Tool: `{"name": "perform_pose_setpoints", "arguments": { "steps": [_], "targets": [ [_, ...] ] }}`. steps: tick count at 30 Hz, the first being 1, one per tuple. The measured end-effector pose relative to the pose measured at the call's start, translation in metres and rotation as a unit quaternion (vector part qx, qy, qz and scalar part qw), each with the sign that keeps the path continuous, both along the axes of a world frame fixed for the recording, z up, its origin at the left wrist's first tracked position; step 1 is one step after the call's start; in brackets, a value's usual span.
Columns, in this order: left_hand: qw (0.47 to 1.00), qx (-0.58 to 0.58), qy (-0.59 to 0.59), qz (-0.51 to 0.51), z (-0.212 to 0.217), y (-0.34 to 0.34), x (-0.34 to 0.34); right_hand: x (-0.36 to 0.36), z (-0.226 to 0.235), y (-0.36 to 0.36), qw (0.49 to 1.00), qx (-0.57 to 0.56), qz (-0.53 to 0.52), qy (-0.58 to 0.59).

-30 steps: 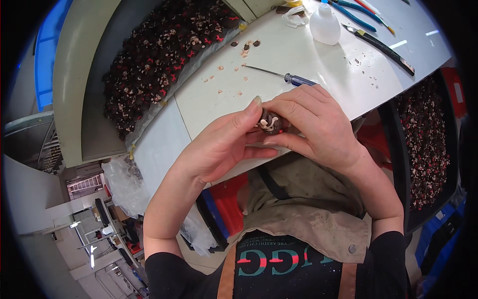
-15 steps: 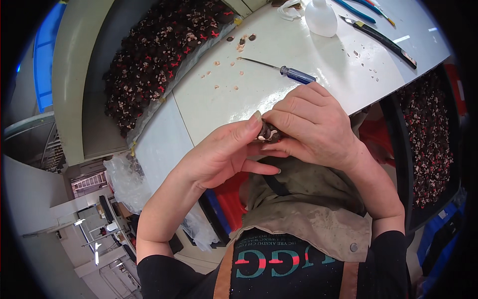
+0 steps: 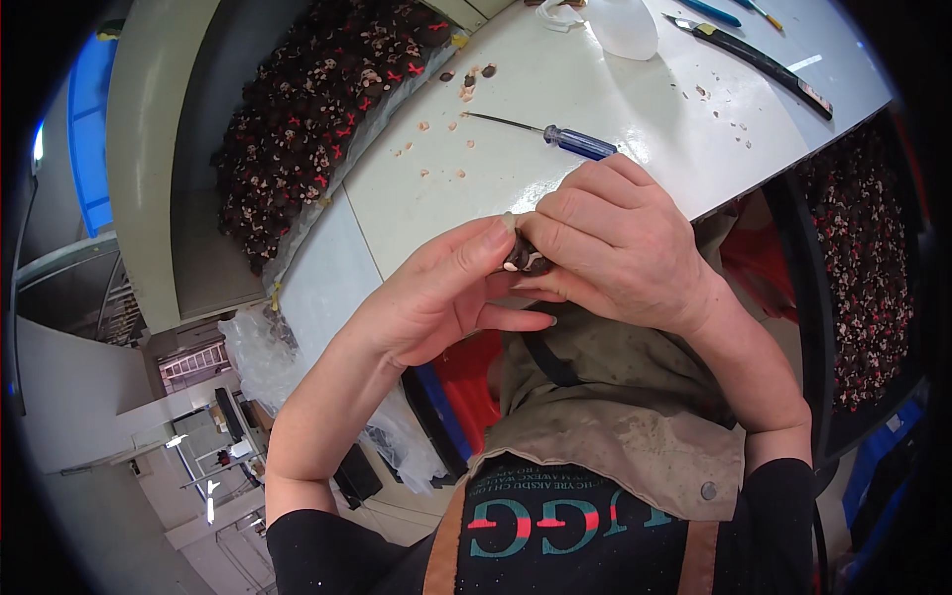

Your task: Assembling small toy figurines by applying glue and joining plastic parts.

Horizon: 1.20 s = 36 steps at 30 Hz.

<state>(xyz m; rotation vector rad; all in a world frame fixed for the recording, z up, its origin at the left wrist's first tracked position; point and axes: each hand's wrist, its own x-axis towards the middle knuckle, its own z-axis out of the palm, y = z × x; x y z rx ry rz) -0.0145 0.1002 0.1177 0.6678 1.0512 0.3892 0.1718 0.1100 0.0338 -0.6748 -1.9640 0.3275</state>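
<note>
My left hand (image 3: pixel 436 297) and my right hand (image 3: pixel 620 243) meet over the near edge of the white table (image 3: pixel 476 188). Between their fingertips they pinch a small dark brown part (image 3: pixel 521 260) with pale spots. The right hand's fingers curl over most of it, so only one end shows. A screwdriver (image 3: pixel 555 137) with a blue handle lies on the table just beyond my hands.
A bin of dark small parts (image 3: pixel 317 109) with red and pale bits sits left of the table, another bin (image 3: pixel 873 258) at the right. A white bottle (image 3: pixel 625 25), a black-handled tool (image 3: pixel 759 64) and pale crumbs (image 3: pixel 436 149) lie farther back.
Both hands have stayed together on the small part and shifted slightly toward me; the left fingers have changed their hold on it a little.
</note>
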Motion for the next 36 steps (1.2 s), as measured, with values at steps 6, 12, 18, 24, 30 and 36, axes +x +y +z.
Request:
{"name": "perform_pose_setpoints", "arguments": {
  "steps": [6,12,18,24,30,36],
  "targets": [
    [1.0,0.002,0.03,0.008,-0.003,0.004,0.006,-0.001,-0.012,0.002,1.0,-0.002,0.0,0.011],
    [0.999,0.018,0.026,0.022,0.002,0.003,0.01,0.0,-0.001,0.006,0.999,0.025,-0.028,0.024],
    [0.999,0.023,0.032,0.024,-0.003,0.005,0.008,0.0,-0.005,0.007,1.0,0.003,-0.004,0.002],
    [0.999,0.026,0.008,0.02,0.002,0.005,0.009,0.002,0.007,0.005,1.0,0.019,-0.013,0.019],
    [0.995,0.02,0.09,0.045,-0.015,-0.004,-0.011,-0.009,-0.009,0.005,0.994,0.079,-0.002,0.073],
    [0.997,0.023,0.072,0.002,-0.019,0.001,-0.011,-0.012,-0.014,-0.001,0.996,0.074,-0.038,0.038]
  ]
}}
